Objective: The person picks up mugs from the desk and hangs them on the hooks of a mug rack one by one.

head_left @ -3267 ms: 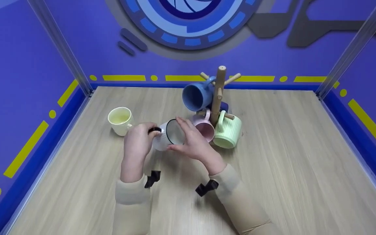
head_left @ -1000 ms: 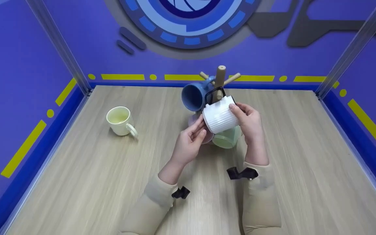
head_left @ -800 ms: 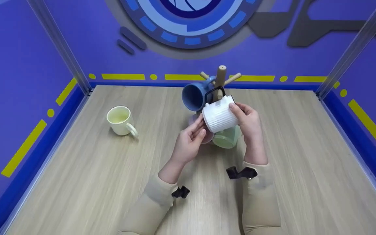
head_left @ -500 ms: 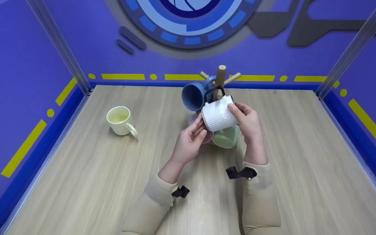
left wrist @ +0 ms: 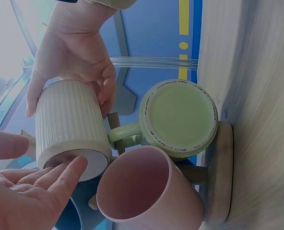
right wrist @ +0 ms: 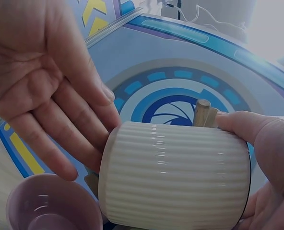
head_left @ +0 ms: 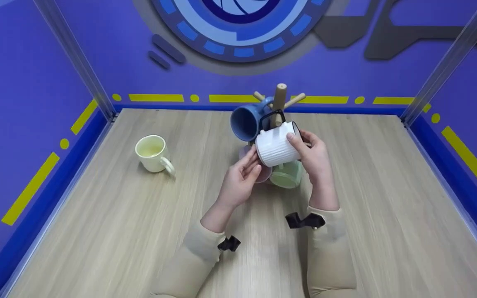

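Note:
A white ribbed mug (head_left: 279, 145) with a black handle and rim is held tilted on its side in front of the wooden mug tree (head_left: 280, 94). My right hand (head_left: 316, 159) grips it at the rim end, thumb on the near side, fingers beyond. At its base, my left hand (head_left: 237, 184) touches with nearly straight fingers, palm turned up in the left wrist view. The black handle points up and overlaps a front peg (head_left: 278, 120) in the head view. Below the white mug hang a pink mug (left wrist: 151, 191) and a green mug (left wrist: 180, 117), partly hidden in the head view.
A blue mug (head_left: 244, 123) hangs on an upper left peg, close beside the white mug. Two bare upper pegs show behind the post, one a right peg (head_left: 296, 99). A pale yellow mug (head_left: 151, 154) stands upright on the table at left. Blue panels (head_left: 205, 82) enclose the table.
The white mug has moved right and up to the mug tree and turned, handle now upward. My left hand has left its handle for its base. Over the last second it barely shifts.

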### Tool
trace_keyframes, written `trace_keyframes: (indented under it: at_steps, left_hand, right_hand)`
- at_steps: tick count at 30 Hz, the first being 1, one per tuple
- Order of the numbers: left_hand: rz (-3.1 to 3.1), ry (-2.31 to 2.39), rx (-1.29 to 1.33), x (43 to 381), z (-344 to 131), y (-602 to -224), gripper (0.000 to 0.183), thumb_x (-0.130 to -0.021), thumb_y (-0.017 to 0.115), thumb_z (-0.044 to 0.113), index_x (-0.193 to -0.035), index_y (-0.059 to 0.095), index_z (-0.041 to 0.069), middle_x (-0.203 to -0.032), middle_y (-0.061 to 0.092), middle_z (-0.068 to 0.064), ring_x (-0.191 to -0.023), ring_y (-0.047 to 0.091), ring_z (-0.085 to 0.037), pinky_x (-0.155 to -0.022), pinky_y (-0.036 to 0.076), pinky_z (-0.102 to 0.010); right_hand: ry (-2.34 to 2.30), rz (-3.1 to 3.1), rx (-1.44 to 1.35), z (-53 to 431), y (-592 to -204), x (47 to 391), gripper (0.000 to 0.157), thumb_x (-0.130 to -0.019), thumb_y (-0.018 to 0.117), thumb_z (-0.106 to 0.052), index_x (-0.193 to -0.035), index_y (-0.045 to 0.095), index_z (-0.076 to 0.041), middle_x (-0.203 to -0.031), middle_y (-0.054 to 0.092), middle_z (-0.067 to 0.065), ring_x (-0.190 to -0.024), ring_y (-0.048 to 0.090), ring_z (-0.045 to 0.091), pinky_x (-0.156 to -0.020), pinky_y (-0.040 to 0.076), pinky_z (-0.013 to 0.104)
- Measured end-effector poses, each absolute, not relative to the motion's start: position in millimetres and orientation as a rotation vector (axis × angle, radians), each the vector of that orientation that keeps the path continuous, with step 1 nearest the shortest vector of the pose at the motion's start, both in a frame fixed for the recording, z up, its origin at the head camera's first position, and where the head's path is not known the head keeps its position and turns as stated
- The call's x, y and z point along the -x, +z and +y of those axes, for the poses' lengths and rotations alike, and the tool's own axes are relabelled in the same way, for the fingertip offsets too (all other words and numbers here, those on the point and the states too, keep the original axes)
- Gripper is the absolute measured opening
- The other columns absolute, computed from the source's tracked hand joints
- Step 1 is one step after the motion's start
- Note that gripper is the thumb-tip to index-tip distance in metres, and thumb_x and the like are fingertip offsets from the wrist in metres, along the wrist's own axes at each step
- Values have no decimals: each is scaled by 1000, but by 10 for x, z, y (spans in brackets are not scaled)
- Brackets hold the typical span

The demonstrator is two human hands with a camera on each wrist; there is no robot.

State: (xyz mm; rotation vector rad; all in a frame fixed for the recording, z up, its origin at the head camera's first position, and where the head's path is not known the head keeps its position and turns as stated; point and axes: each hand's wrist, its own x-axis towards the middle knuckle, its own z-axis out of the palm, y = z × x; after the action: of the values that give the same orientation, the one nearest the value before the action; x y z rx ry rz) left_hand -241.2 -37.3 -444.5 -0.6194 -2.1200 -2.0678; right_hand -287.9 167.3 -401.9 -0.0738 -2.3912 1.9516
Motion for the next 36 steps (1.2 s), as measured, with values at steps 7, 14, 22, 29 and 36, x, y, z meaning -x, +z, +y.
trace_keyframes:
  at_steps: [7,14,22,29,36]
  left_hand:
    - [-2117,-2064,571,2415,-380,-4442,54,-103,53,-2,-152,34,-15,-156,42,-32,-143,48,-43,-116,44,-35]
    - [-2129,-2046,549,2419,-383,-4444,53,-104,54,0,-152,37,-12,-153,47,-31,-140,52,-42,-114,47,-36]
    - [-2114,-1918,493,2442,-454,-4429,46,-103,57,2,-146,47,-11,-143,58,-29,-128,63,-39,-108,53,-36]
    - [-2007,-1666,411,2484,-503,-4379,36,-99,63,2,-134,60,-8,-128,69,-24,-118,69,-33,-102,57,-38]
    - [-2008,-1543,464,2572,-332,-4102,37,-98,70,10,-130,64,-6,-125,70,-19,-117,70,-28,-104,56,-30]
  right_hand:
    - [1965,-2444,50,1686,-4015,2887,72,-100,63,-40,-155,39,1,-150,49,22,-129,50,30,-94,47,31]
    - [2005,-2455,-1,1718,-4006,2891,70,-103,60,-36,-157,35,1,-153,47,23,-132,49,31,-95,47,31]
    - [2030,-2437,-13,1797,-4006,2892,66,-105,58,-32,-159,34,-2,-157,45,22,-134,50,29,-90,48,24]
    - [2070,-2301,48,1870,-3999,2973,59,-106,55,-29,-156,39,-2,-152,50,20,-128,55,20,-105,50,35]
    - [1965,-2287,-35,1920,-3811,3166,53,-106,58,-27,-152,47,-2,-138,62,13,-107,64,3,-101,52,27]
